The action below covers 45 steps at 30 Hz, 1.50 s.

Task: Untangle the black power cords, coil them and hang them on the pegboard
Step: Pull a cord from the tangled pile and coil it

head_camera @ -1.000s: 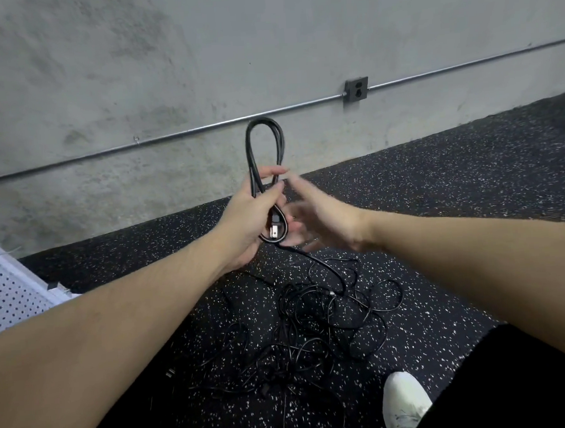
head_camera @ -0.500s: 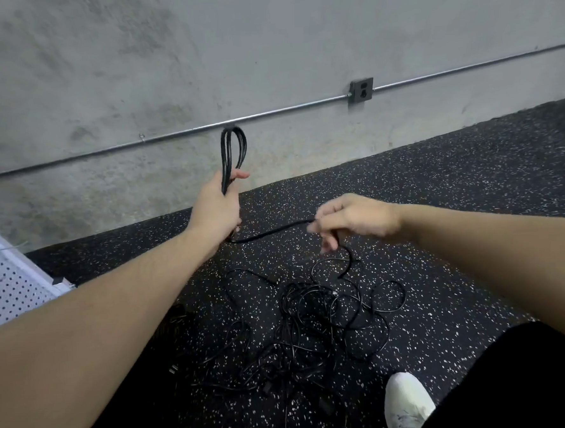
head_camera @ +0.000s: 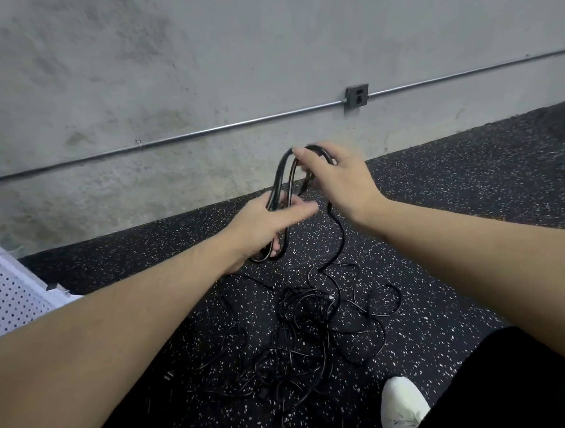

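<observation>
Pegboard [head_camera: 5,297], white and dotted with holes, shows at the left edge, leaning low near the grey concrete wall [head_camera: 199,70]. A metal conduit [head_camera: 203,132] runs along that wall to a dark outlet box [head_camera: 357,96] farther right. Below the wall lies a black floor [head_camera: 456,203] flecked with white.

Near the middle, the left hand [head_camera: 262,228] holds a partly made coil [head_camera: 281,194] of black power cord above the floor. Its fingers [head_camera: 299,209] are curled round the middle of the loops, with the thumb stretched out across them; the loops rise above the hand and also hang below it. Just to the right and a little higher, the right hand [head_camera: 342,180] is at the top of the same loops, its fingers bent loosely over the cord there. How firmly they grip it I cannot tell, as the hand is seen from the back.

From under the right hand a single strand of cord [head_camera: 340,240] drops down to the floor and joins a tangled pile of cords [head_camera: 315,337] lying between the forearms. At the lower right a white shoe [head_camera: 403,405] rests on the floor just beside a black trouser leg [head_camera: 516,381].
</observation>
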Each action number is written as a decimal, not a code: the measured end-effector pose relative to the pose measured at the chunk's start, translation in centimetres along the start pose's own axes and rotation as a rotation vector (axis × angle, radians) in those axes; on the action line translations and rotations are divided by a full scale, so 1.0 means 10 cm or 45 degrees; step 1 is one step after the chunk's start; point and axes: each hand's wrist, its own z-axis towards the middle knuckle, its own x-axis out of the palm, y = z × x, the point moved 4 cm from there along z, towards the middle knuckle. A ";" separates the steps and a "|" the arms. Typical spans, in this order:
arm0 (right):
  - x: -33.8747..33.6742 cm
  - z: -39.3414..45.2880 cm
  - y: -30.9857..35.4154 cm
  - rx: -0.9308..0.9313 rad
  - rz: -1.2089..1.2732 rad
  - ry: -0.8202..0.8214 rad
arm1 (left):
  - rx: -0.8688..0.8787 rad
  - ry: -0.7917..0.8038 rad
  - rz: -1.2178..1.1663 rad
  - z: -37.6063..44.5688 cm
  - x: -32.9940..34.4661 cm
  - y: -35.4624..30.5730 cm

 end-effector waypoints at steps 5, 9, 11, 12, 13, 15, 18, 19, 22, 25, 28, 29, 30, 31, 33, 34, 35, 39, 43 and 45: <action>0.00 0.01 -0.04 0.116 0.199 -0.050 | -0.045 0.112 -0.028 -0.02 0.11 0.05; 0.10 0.04 -0.07 0.366 0.644 -0.043 | 0.014 0.070 -0.091 -0.01 0.15 0.09; 0.14 0.05 -0.03 0.436 0.839 -0.039 | 0.031 0.046 -0.107 -0.02 0.15 0.09; 0.15 0.05 -0.01 0.458 0.917 -0.034 | 0.035 0.058 -0.136 -0.02 0.15 0.07; 0.15 0.06 -0.01 0.475 0.977 -0.029 | 0.040 0.090 -0.169 -0.03 0.16 0.05; 0.15 0.08 -0.02 0.503 1.038 -0.028 | 0.025 0.176 -0.264 -0.03 0.20 0.02; 0.14 0.08 -0.01 0.523 1.012 -0.068 | 0.025 0.129 -0.378 -0.03 0.19 0.04; 0.14 0.06 -0.02 0.553 0.931 -0.052 | 0.019 0.086 -0.412 -0.02 0.17 0.06; 0.17 -0.09 -0.21 0.710 0.531 0.203 | 0.028 -0.102 -0.464 0.01 0.07 0.03; 0.28 -0.30 -0.48 0.829 0.129 0.692 | 0.080 -0.381 -0.493 0.04 -0.12 -0.01; 0.37 -0.47 -0.48 0.843 -0.047 1.035 | 0.137 -0.568 -0.510 0.05 -0.27 0.01; 0.39 -0.51 -0.46 0.803 -0.090 1.117 | 0.142 -0.608 -0.527 0.05 -0.30 0.02; 0.40 -0.53 -0.44 0.771 -0.096 1.170 | 0.139 -0.644 -0.552 0.05 -0.34 0.03; 0.40 -0.54 -0.43 0.776 -0.048 1.185 | 0.133 -0.676 -0.579 0.06 -0.37 0.04; 0.38 -0.54 -0.41 0.816 0.040 1.179 | 0.121 -0.724 -0.591 0.07 -0.43 0.06; 0.36 -0.54 -0.41 0.802 0.003 1.193 | 0.113 -0.755 -0.564 0.08 -0.46 0.06; 0.34 -0.54 -0.41 0.771 -0.074 1.214 | 0.098 -0.797 -0.519 0.08 -0.48 0.08; 0.25 -0.50 -0.45 0.555 -0.408 1.301 | 0.073 -0.976 -0.256 0.04 -0.55 0.12; 0.18 -0.47 -0.42 0.631 -0.094 1.224 | 0.030 -1.012 0.022 -0.02 -0.62 0.10; 0.13 -0.41 -0.37 0.571 -0.039 1.117 | 0.019 -0.915 0.259 -0.03 -0.62 0.12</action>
